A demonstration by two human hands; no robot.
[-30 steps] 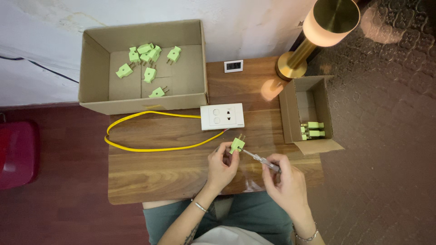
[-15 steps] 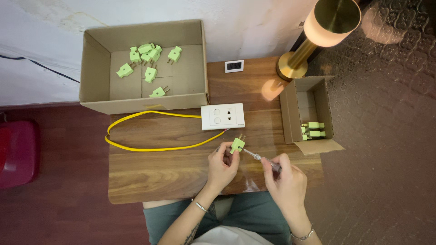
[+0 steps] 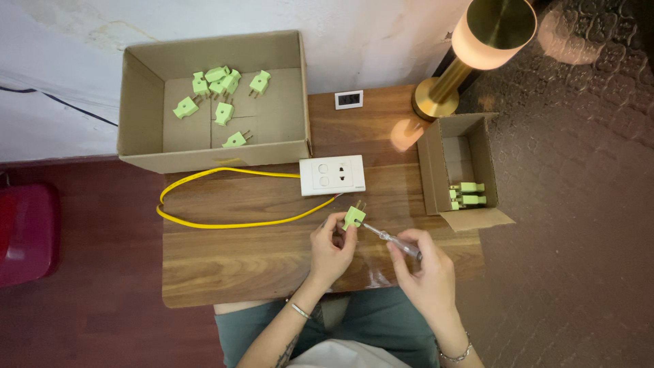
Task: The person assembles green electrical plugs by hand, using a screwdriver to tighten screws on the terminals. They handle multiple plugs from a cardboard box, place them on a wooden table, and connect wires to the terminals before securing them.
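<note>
My left hand (image 3: 331,251) holds a small light-green plug (image 3: 353,217) up over the wooden table (image 3: 225,259), its prongs pointing away from me. My right hand (image 3: 424,271) grips a thin clear-handled screwdriver (image 3: 392,239), and its tip touches the side of the plug. Just beyond the plug lies a white socket block (image 3: 332,175) with a yellow cable (image 3: 204,223) looping off to the left.
A large open cardboard box (image 3: 139,102) at the back left holds several green plugs. A small cardboard box (image 3: 436,163) at the right holds two more. A brass lamp (image 3: 470,51) and a small white display (image 3: 349,99) stand at the back. A red object (image 3: 24,232) sits on the floor at left.
Both hands stay close together at the plug. The right hand has shifted slightly and the screwdriver tip remains at the plug.
</note>
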